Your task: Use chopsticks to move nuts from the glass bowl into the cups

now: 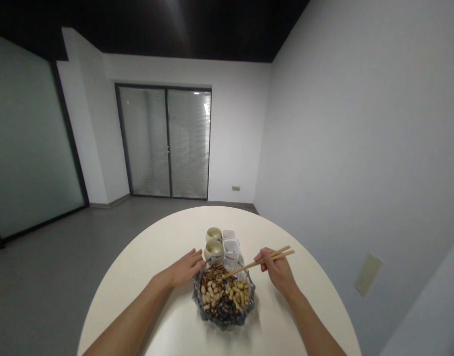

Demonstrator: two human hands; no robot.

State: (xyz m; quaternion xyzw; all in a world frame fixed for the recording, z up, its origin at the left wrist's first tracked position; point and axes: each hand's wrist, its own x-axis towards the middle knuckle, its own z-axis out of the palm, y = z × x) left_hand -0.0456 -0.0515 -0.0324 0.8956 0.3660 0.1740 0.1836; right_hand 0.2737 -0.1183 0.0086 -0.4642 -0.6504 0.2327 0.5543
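A pair of wooden chopsticks (pixel 253 264) is in my right hand (pixel 274 269), its fingers closed around them. Their tips reach into the sunflower seeds (pixel 214 273) at the back of a glass bowl (pixel 198 307) with a scalloped rim. Whether the tips pinch a seed is too small to tell. Pistachios (pixel 210 294) lie at the bowl's left, peanuts (pixel 239 293) at its right, and dark seeds (pixel 225 308) at the front. My left hand (pixel 188 267) rests with fingers stretched out, the fingertips at the bowl's left rim.
Behind the bowl stand two greenish ceramic cups (pixel 214 248) and two white square cups (pixel 231 248), the nearer white one with a few small dark bits inside. All of it is on a round cream table (pixel 153 252). A white wall (pixel 353 148) rises close on the right.
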